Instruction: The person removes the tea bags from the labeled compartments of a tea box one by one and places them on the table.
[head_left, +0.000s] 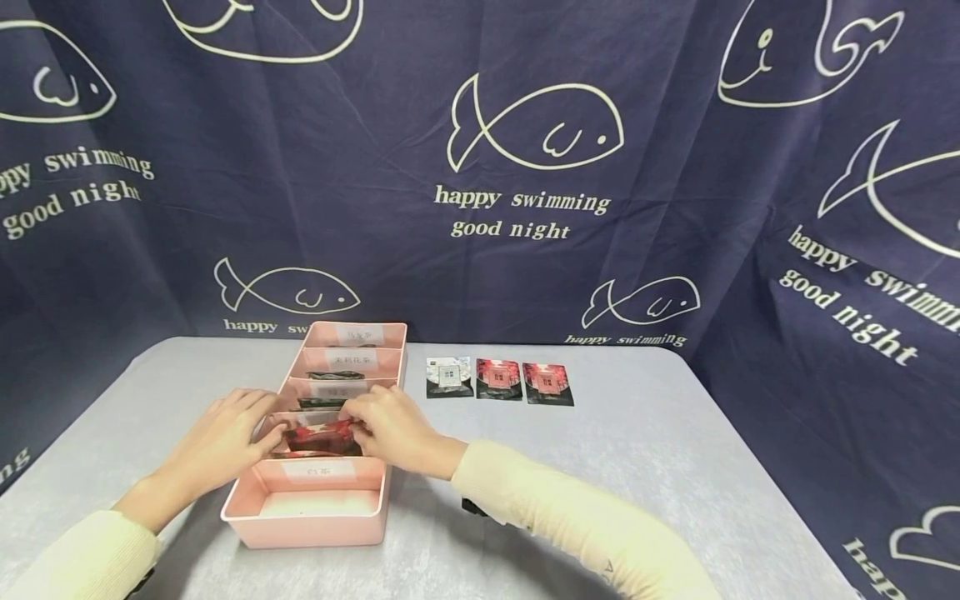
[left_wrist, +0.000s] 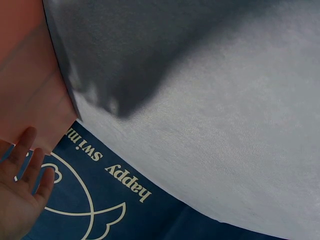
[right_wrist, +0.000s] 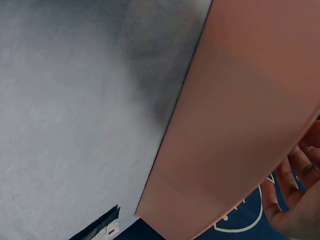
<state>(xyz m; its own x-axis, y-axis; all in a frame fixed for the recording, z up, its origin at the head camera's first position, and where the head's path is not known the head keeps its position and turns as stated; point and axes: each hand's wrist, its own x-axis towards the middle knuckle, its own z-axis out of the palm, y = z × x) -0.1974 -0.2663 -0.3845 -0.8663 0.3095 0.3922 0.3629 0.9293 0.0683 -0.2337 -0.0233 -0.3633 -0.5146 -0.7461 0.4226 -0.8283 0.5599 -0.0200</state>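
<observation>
A long pink divided box [head_left: 307, 530] holds packets in several of its compartments, whose dividers carry paper labels. Over the second compartment from the front, my left hand [head_left: 228, 437] pinches the left end of a red tea sachet [head_left: 322, 437] between thumb and fingers. At the sachet's right end, my right hand [head_left: 393, 429] grips it with curled fingers. The left wrist view shows the outer fingers of the left hand [left_wrist: 25, 195] spread beside the box wall. In the right wrist view the right hand [right_wrist: 295, 195] is at the box rim, its fingertips hidden.
Right of the box lie a white-and-black sachet [head_left: 449, 377], a red-and-black sachet [head_left: 499, 379] and another red-and-black sachet [head_left: 548, 383] in a row. Dark packets [head_left: 335, 375] stand in the rear compartments. A dark blue fish-print curtain [head_left: 525, 275] rises behind the grey table [head_left: 615, 450].
</observation>
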